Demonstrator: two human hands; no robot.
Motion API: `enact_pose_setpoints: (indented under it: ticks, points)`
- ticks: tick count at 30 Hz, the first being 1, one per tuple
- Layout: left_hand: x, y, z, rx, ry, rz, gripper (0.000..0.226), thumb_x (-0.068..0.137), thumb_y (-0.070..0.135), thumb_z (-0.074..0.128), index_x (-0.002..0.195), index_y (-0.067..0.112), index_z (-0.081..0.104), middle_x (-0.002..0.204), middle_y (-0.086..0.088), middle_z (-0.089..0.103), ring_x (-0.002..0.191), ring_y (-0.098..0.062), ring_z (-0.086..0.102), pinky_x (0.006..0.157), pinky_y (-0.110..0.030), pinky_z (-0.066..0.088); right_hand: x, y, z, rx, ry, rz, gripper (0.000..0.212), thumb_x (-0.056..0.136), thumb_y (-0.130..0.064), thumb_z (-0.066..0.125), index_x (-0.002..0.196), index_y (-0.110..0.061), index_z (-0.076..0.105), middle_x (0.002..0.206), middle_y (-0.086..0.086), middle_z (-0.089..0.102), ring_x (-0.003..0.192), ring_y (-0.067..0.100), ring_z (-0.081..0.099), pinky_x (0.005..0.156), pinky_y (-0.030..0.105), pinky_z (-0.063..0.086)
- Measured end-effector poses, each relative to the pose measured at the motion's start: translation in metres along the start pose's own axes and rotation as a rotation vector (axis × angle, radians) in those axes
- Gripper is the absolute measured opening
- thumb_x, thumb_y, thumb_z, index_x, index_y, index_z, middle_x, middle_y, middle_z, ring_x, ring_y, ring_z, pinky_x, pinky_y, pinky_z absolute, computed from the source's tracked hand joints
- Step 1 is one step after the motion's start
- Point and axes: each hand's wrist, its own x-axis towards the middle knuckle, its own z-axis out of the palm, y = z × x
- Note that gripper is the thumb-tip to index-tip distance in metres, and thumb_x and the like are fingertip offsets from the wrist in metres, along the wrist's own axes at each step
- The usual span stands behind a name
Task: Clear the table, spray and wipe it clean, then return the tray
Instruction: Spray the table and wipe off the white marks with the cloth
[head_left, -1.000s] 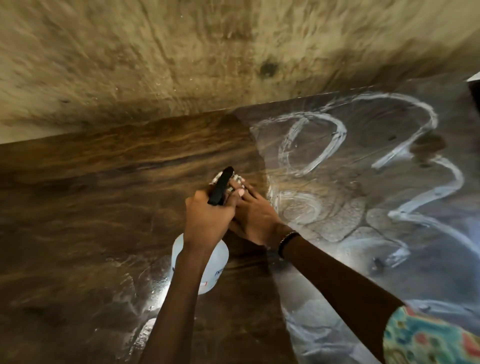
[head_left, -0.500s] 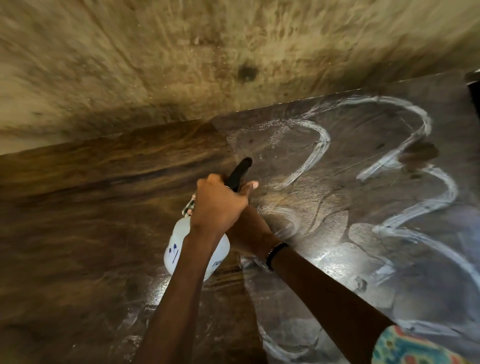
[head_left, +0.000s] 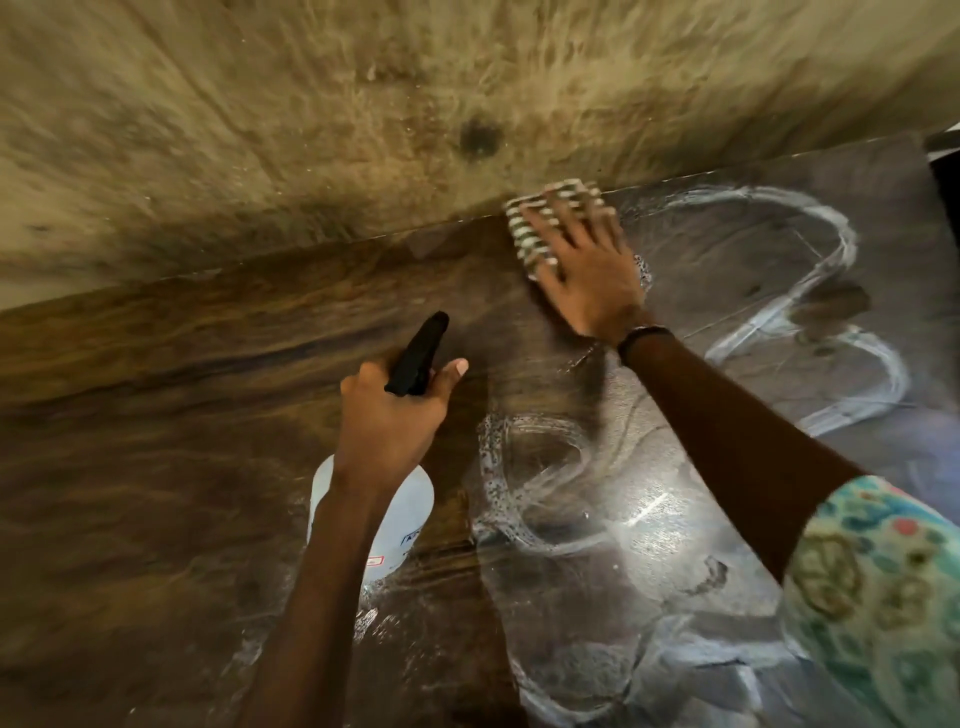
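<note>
surface (head_left: 218, 415): big dark wood-grain top, pretty much fills the view. It's wet and streaky on the side under the right arm, with white foamy loops curling out past the right hand, and it looks drier and browner out beyond the left hand.

wall (head_left: 311, 104): grubby beige, meets the far edge of the surface just past the right hand's fingertips. So no room to push further that way; the open room runs sideways along that edge and back toward the person.

spray bottle (head_left: 400, 525): white body straight below the left hand, black trigger head poking out above the knuckles, long axis pointing up and away toward the far edge.

left hand (head_left: 392, 415): wrapped round the bottle's neck, thumb sticking out on the right-hand side. It sits closer to the person than the right hand.

right hand (head_left: 587, 270): fingers spread flat, pressing down on the cloth. It's the hand nearer the unwiped loops, which lie off to its outer side and back toward the wrist.

cloth (head_left: 545, 218): checkered or ribbed, hard to say with the motion blur. Mostly under the fingers, sticking out ahead of them right up against the wall edge.

tray: not in view anywhere.
</note>
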Motion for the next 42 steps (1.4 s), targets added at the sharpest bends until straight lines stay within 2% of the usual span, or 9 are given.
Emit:
enact_pose_setpoints:
  ticks: [7, 13, 18, 24, 28, 32, 35, 38, 42]
  points:
    - [-0.005, -0.01, -0.001, -0.012, -0.011, -0.024, 0.035, 0.078, 0.035, 0.071, 0.062, 0.029, 0.041, 0.079, -0.011, 0.066, 0.062, -0.006, 0.052, 0.061, -0.024, 0.039, -0.009, -0.001, 0.003, 0.101, 0.137, 0.581, 0.059, 0.096, -0.041, 0.025, 0.153, -0.026, 0.018, 0.162, 0.005, 0.007, 0.148, 0.034, -0.004, 0.119, 0.05, 0.0]
    - [-0.001, -0.03, 0.005, -0.002, 0.031, -0.071, 0.031, 0.073, 0.038, 0.076, 0.068, 0.025, 0.048, 0.09, -0.015, 0.069, 0.085, -0.023, 0.064, 0.07, -0.026, 0.042, 0.03, -0.113, 0.022, 0.101, -0.049, -0.026, 0.054, 0.099, -0.037, 0.032, 0.152, -0.031, 0.019, 0.162, 0.001, 0.008, 0.149, 0.031, -0.004, 0.12, 0.05, 0.002]
    - [-0.001, -0.033, 0.002, 0.023, 0.024, -0.033, 0.023, 0.074, 0.037, 0.075, 0.066, 0.022, 0.059, 0.072, -0.008, 0.069, 0.071, -0.016, 0.063, 0.059, -0.012, 0.042, -0.002, -0.102, 0.029, 0.032, -0.063, -0.407, 0.051, 0.099, -0.04, 0.029, 0.15, -0.029, 0.028, 0.159, 0.001, 0.023, 0.148, 0.03, 0.014, 0.121, 0.046, 0.011]
    - [-0.011, -0.033, 0.008, 0.02, 0.003, -0.009, 0.025, 0.075, 0.036, 0.074, 0.062, 0.025, 0.057, 0.065, 0.002, 0.062, 0.064, -0.01, 0.059, 0.059, -0.018, 0.042, -0.051, 0.02, 0.011, 0.061, 0.156, 0.192, 0.057, 0.094, -0.044, 0.03, 0.148, -0.025, 0.032, 0.158, 0.005, 0.025, 0.145, 0.035, 0.018, 0.118, 0.051, 0.018]
    - [-0.021, -0.038, 0.015, -0.002, -0.029, -0.021, 0.026, 0.076, 0.036, 0.074, 0.061, 0.026, 0.055, 0.068, -0.003, 0.065, 0.069, -0.016, 0.061, 0.066, -0.023, 0.042, -0.083, 0.021, 0.01, 0.111, 0.161, 0.497, 0.064, 0.09, -0.047, 0.02, 0.151, -0.026, 0.026, 0.16, 0.005, 0.017, 0.148, 0.035, 0.007, 0.119, 0.051, 0.009]
    - [-0.034, -0.035, 0.027, -0.006, -0.047, -0.024, 0.035, 0.078, 0.032, 0.074, 0.059, 0.029, 0.044, 0.062, 0.005, 0.051, 0.057, -0.004, 0.05, 0.059, -0.024, 0.041, -0.088, -0.037, 0.024, 0.125, 0.088, 0.272, 0.061, 0.092, -0.044, 0.025, 0.15, -0.027, 0.027, 0.16, 0.006, 0.019, 0.147, 0.036, 0.009, 0.118, 0.057, 0.011]
    - [-0.04, -0.041, 0.035, 0.027, -0.059, -0.013, 0.035, 0.078, 0.032, 0.074, 0.059, 0.022, 0.045, 0.061, 0.006, 0.046, 0.053, -0.006, 0.047, 0.05, -0.018, 0.039, -0.089, -0.072, 0.034, 0.075, -0.001, -0.135, 0.056, 0.095, -0.041, 0.027, 0.149, -0.027, 0.03, 0.158, 0.007, 0.024, 0.146, 0.037, 0.015, 0.116, 0.057, 0.019]
    - [-0.043, -0.05, 0.04, 0.04, -0.076, -0.004, 0.024, 0.076, 0.034, 0.075, 0.071, 0.02, 0.056, 0.067, 0.001, 0.058, 0.066, -0.019, 0.061, 0.062, -0.026, 0.046, -0.096, -0.066, 0.036, 0.042, -0.079, -0.46, 0.053, 0.097, -0.041, 0.03, 0.149, -0.03, 0.03, 0.158, 0.003, 0.025, 0.147, 0.033, 0.015, 0.119, 0.051, 0.013]
    - [-0.047, -0.061, 0.048, 0.031, -0.08, 0.027, 0.02, 0.078, 0.034, 0.073, 0.076, 0.017, 0.063, 0.076, -0.015, 0.066, 0.074, -0.031, 0.064, 0.064, -0.027, 0.043, -0.101, -0.013, 0.027, 0.01, -0.007, -0.294, 0.054, 0.097, -0.043, 0.031, 0.149, -0.031, 0.029, 0.158, 0.002, 0.024, 0.147, 0.028, 0.015, 0.12, 0.048, 0.012]
